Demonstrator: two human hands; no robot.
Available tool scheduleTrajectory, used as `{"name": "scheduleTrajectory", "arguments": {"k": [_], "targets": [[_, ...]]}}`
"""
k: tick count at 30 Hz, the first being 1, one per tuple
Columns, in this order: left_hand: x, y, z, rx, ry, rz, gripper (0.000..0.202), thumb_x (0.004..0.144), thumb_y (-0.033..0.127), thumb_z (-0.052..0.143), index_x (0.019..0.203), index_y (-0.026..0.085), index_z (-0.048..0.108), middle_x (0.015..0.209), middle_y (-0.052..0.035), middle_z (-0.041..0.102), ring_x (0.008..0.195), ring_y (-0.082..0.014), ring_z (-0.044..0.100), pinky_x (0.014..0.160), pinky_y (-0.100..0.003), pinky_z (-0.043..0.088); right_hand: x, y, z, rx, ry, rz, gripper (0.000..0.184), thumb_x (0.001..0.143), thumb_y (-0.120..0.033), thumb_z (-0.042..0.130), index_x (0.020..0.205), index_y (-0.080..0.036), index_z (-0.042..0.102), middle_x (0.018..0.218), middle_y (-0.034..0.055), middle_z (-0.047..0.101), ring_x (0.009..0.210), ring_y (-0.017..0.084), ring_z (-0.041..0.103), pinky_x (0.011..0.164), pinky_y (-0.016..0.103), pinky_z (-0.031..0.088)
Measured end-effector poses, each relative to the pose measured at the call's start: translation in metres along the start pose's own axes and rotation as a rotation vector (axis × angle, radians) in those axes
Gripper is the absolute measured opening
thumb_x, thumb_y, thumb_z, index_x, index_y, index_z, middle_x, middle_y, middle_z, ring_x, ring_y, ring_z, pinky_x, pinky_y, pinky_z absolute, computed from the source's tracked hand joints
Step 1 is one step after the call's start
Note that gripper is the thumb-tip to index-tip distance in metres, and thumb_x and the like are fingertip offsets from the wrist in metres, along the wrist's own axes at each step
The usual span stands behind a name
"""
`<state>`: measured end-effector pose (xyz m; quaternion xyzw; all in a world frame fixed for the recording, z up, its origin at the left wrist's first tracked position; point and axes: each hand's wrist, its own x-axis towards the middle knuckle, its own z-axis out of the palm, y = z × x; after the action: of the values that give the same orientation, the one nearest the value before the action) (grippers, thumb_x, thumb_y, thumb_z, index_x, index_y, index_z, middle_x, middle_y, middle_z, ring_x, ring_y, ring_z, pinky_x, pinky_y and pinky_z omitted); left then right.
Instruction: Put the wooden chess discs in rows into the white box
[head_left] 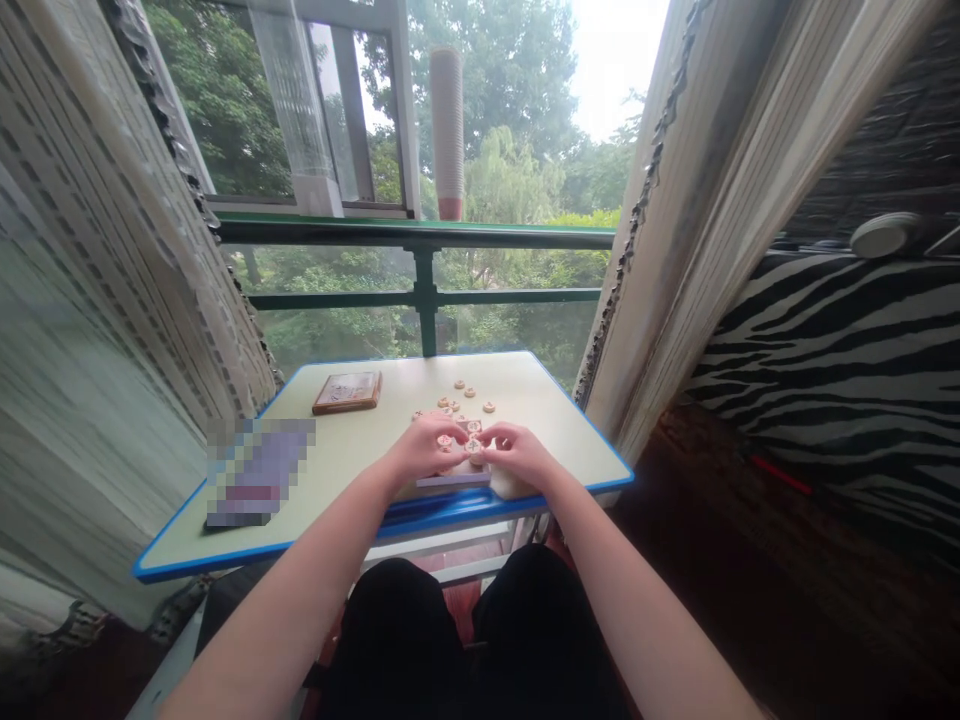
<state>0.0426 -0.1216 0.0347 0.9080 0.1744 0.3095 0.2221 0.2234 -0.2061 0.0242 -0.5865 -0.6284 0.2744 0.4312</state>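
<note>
Near the front edge of the table, my left hand and my right hand face each other with bent fingers. Their fingertips and thumbs meet around a round wooden Chinese chess piece. Another piece with a red mark lies by my left fingers. Just beyond my hands is one more disc. Under my hands is what looks like a shallow box with a pale lavender rim; my fingers hide much of it. Several loose pieces are scattered farther back on the table.
The pale table has a blue edge. A flat brown wooden case lies at the back left, and a blurred-out dark object at the left. Behind the table stands a green railing, with curtains at both sides.
</note>
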Motion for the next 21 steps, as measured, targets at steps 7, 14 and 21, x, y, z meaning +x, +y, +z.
{"name": "scheduleTrajectory", "arguments": {"k": [7,14,21], "targets": [[-0.0045,0.0037,0.0003,0.024,-0.062,-0.024,0.015,0.07,0.032,0.064,0.075,0.019,0.07,0.072,-0.0048,0.067,0.074,-0.0183,0.057,0.073,-0.031,0.044,-0.004,0.0045,-0.0049,-0.005,-0.092,-0.011,0.026,0.065,-0.032,0.068,0.086,-0.017,0.069,0.071,-0.0008,0.056,0.059,0.009,0.041,0.054,0.022,0.035],[-0.0049,0.0021,0.0014,0.013,-0.085,-0.006,0.013,0.07,0.031,0.063,0.072,0.019,0.069,0.073,-0.0039,0.067,0.075,-0.0174,0.056,0.076,-0.031,0.042,-0.0037,0.0039,-0.0074,0.011,-0.135,0.011,0.025,0.066,-0.03,0.067,0.087,-0.017,0.069,0.07,-0.0013,0.054,0.06,0.009,0.041,0.055,0.022,0.034],[-0.0044,-0.0021,0.0013,0.001,-0.118,0.06,0.016,0.069,0.035,0.066,0.071,0.02,0.07,0.07,-0.004,0.066,0.071,-0.0164,0.056,0.074,-0.03,0.042,-0.0072,0.0042,-0.0057,-0.054,-0.124,-0.025,0.023,0.065,-0.031,0.069,0.083,-0.017,0.069,0.069,-0.0008,0.054,0.061,0.01,0.043,0.057,0.024,0.035]]}}
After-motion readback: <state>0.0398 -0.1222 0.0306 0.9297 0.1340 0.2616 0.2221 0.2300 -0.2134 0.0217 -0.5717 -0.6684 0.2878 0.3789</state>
